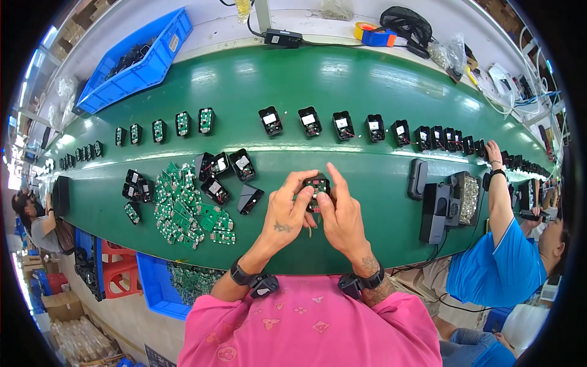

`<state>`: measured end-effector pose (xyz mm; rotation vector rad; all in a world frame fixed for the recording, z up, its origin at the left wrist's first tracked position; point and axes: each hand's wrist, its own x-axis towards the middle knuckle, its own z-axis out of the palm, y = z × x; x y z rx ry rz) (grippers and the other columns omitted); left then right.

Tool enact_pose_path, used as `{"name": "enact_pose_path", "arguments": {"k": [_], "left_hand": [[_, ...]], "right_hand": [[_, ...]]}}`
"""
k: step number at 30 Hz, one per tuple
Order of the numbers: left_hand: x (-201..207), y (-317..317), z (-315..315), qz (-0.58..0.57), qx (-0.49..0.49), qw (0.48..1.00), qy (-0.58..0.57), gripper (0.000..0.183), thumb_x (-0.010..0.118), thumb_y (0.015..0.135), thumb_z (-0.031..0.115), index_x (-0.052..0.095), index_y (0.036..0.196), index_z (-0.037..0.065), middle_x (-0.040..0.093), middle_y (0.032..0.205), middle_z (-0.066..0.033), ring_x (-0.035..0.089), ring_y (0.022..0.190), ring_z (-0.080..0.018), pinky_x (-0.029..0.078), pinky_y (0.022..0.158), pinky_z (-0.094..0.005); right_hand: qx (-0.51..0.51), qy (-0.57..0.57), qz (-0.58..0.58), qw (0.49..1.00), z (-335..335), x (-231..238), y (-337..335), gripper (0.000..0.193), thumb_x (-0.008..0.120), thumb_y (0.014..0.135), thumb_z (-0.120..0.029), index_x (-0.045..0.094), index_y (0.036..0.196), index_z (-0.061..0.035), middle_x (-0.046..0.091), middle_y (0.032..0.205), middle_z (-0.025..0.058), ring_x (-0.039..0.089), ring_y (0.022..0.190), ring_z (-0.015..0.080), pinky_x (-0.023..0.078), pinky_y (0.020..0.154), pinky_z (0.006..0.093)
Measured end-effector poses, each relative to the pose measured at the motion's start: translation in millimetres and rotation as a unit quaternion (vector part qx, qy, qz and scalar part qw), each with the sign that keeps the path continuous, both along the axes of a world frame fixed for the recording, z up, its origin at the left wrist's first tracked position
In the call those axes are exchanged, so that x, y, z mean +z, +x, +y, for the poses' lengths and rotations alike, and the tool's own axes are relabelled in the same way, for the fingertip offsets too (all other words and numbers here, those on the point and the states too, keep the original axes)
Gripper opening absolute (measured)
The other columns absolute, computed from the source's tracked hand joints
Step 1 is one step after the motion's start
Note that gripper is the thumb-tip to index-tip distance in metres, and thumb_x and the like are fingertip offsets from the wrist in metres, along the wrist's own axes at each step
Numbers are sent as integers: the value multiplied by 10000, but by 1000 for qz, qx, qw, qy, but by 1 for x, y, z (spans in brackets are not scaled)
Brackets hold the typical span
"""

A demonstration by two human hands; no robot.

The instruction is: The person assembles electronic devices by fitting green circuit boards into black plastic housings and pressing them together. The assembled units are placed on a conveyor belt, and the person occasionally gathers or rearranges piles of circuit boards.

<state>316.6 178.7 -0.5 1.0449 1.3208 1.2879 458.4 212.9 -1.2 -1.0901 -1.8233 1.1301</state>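
one held housing (317, 185), perhaps three blue bins (142, 79).

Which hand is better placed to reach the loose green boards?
Left hand, I'd judge: it's nearer the green boards, to its left; the right hand is farther. Both touch a black housing.

The worktop (232, 92) is coloured glossy green and crossed by a paler stripe. The loose circuit boards (180, 208) are coloured green, flecked silvery-white. The held housing (317, 184) is coloured black, with green and pinkish red inside. The pink shirt (306, 324) is patterned with flowers and diamonds.
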Motion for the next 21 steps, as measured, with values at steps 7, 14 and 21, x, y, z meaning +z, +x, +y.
{"name": "enact_pose_path", "arguments": {"k": [7,14,21], "left_hand": [[-1,-2,-6,92,57,993,41,281,501,1030,127,546,1282,10,686,873,-114,642,500,-142,504,427,-259],[14,-90,26,115,41,992,-20,287,470,1039,183,544,1284,52,649,939,-110,657,521,-151,513,438,-245],[-41,-195,137,311,37,945,-94,275,511,994,113,541,1259,44,647,833,-187,700,537,-270,568,535,-370]], "right_hand": [[24,-46,111,992,3,-17,-17,423,518,1005,-80,497,1427,-85,665,972,162,665,769,229,540,728,347],[74,-112,56,989,20,0,-60,425,569,993,-95,507,1409,-33,626,978,75,624,805,136,525,678,283],[139,75,-16,987,-3,-21,-50,277,669,908,-63,644,1173,12,642,972,112,647,787,212,542,691,312]]}}
